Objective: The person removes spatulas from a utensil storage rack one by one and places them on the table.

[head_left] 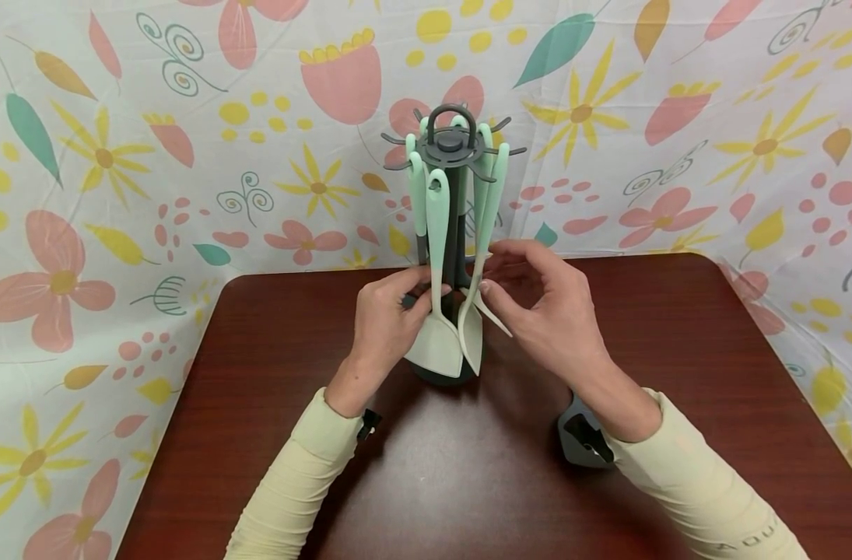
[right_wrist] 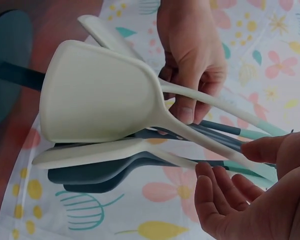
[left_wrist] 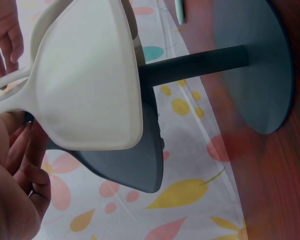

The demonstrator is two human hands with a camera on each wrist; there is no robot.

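A dark grey utensil stand [head_left: 450,144] with a ring on top carries several mint-handled kitchen utensils. My left hand [head_left: 390,311] pinches the grey shaft [right_wrist: 217,127] of one utensil at the stand's left side. Its thumb passes behind the cream turner [head_left: 436,342], whose broad blade hangs in front. On the right, my right hand [head_left: 555,303] has loosely bent fingers beside a cream utensil [head_left: 471,342]; its thumb tip is close to the shaft. In the left wrist view, a grey turner [left_wrist: 125,160] hangs behind the cream one. The part between my left fingertips is mostly hidden.
The stand's round base [left_wrist: 265,65] rests on a reddish-brown table [head_left: 292,350]. A flower-printed cloth [head_left: 187,140] hangs behind and at both sides. Dark grey gear [head_left: 583,439] sits at my right wrist. Empty hooks [head_left: 517,150] stick out from the stand's top.
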